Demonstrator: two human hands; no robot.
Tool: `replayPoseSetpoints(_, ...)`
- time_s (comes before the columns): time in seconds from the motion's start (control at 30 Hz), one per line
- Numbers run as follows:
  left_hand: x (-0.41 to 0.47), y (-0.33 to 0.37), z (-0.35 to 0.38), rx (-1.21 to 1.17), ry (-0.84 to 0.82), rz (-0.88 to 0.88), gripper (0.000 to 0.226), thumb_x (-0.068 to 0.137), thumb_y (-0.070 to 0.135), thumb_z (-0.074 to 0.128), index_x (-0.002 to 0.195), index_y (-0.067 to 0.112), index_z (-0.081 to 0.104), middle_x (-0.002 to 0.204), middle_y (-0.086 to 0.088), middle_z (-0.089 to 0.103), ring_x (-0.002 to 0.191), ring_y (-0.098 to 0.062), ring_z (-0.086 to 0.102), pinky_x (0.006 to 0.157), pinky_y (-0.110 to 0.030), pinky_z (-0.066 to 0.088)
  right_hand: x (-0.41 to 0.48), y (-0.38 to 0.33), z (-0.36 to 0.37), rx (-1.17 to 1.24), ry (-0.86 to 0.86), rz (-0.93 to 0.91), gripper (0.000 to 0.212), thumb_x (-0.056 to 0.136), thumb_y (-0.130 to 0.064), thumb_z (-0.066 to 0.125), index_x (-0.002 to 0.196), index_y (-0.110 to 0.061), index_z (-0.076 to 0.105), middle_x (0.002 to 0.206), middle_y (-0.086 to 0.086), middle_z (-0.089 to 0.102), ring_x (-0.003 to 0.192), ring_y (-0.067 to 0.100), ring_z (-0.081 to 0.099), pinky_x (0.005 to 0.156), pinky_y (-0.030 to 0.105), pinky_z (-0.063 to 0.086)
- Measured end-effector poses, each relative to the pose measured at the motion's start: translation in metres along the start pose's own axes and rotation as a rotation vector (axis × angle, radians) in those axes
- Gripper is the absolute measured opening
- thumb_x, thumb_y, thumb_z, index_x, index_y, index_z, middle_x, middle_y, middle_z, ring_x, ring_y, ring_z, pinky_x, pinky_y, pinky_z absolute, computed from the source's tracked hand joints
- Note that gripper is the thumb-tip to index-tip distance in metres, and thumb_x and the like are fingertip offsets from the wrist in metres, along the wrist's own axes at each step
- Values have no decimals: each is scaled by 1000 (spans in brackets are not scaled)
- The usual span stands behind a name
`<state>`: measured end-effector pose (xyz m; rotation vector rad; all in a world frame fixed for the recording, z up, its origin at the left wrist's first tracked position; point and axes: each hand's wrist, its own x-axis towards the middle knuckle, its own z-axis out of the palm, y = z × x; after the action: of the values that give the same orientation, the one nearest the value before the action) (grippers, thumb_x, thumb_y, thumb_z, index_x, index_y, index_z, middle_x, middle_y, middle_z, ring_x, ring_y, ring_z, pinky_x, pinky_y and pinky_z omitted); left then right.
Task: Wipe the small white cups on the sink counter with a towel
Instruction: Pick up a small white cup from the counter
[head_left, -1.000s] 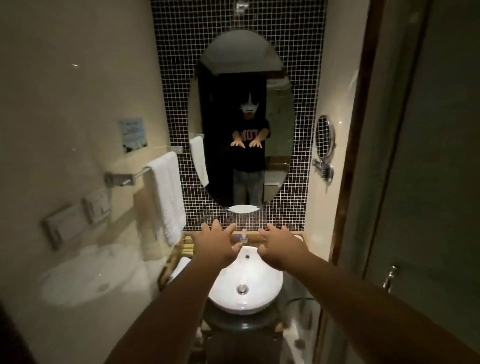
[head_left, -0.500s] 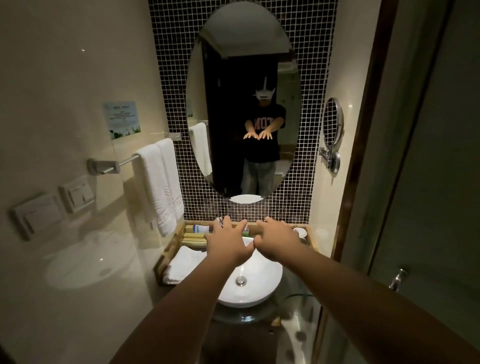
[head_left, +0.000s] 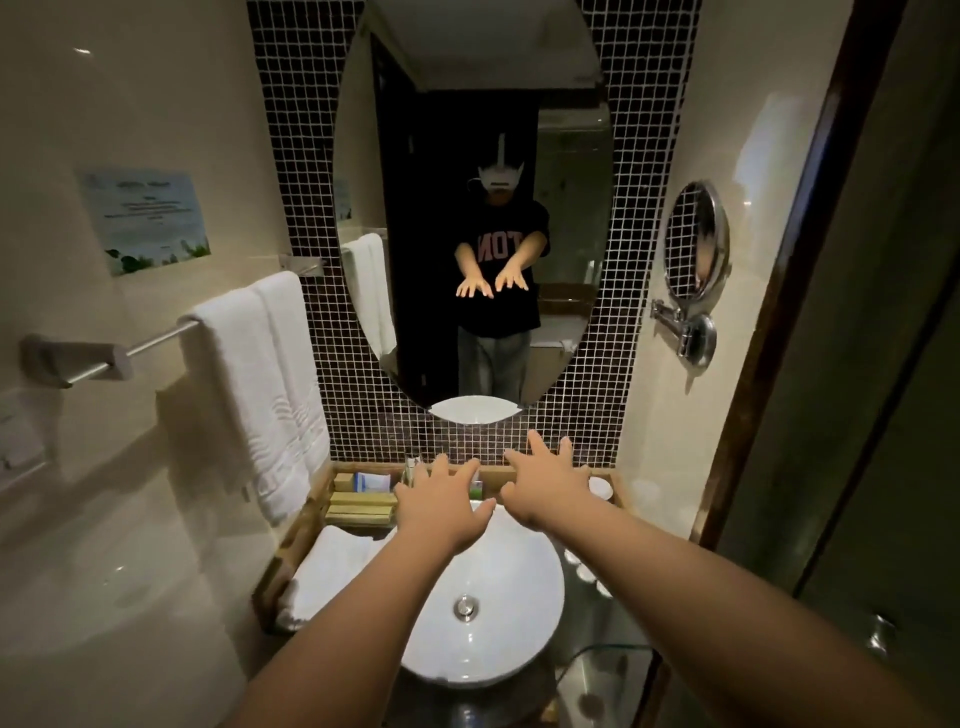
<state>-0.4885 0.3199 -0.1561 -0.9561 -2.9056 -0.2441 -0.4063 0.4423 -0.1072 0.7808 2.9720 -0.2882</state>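
Note:
My left hand (head_left: 441, 504) and my right hand (head_left: 550, 486) are stretched out side by side, palms down and fingers spread, above the back rim of the white basin (head_left: 498, 603). Neither holds anything. A small white cup (head_left: 600, 487) stands at the counter's back right corner, just right of my right hand. Small white round shapes (head_left: 584, 569) lie on the counter right of the basin, half hidden by my right forearm. A folded white towel (head_left: 332, 577) lies on the counter left of the basin.
Two white towels (head_left: 265, 384) hang from a wall rail at left. Boxes and toiletries (head_left: 363, 499) sit along the wooden counter's back edge. An oval mirror (head_left: 467, 208) hangs above, a round shaving mirror (head_left: 693, 249) on the right wall. A dark door frame (head_left: 779, 312) bounds the right.
The view has come closer to the sink and tilted down. Both hands have stayed outstretched and empty, and the fingers have spread wider apart.

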Motion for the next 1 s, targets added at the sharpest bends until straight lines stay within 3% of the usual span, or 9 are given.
replayPoseSetpoints(0.27,107,-40,14,-2,-37,30,73,83,75,34,147,43,21,157,-8,24,138,-37,26,100,-59,32,92,-23,-14,39,46,38,62,93,-41,46,152,-34,27,166,3,7,149,42,1,114,69,16)
replayPoseSetpoints(0.6,174,-27,44,35,-131,176,70,86,67,42,148,43,20,159,-10,19,142,-38,18,105,-63,28,177,6,-1,24,-56,138,63,94,-35,45,153,-36,24,167,2,6,149,41,4,115,67,18)
replayPoseSetpoints(1.0,255,-27,64,100,-153,33,65,90,60,41,149,41,20,160,-10,19,142,-39,17,107,-63,24,283,30,10,80,-73,-86,61,93,-37,46,151,-29,30,162,5,22,144,35,25,112,61,30)
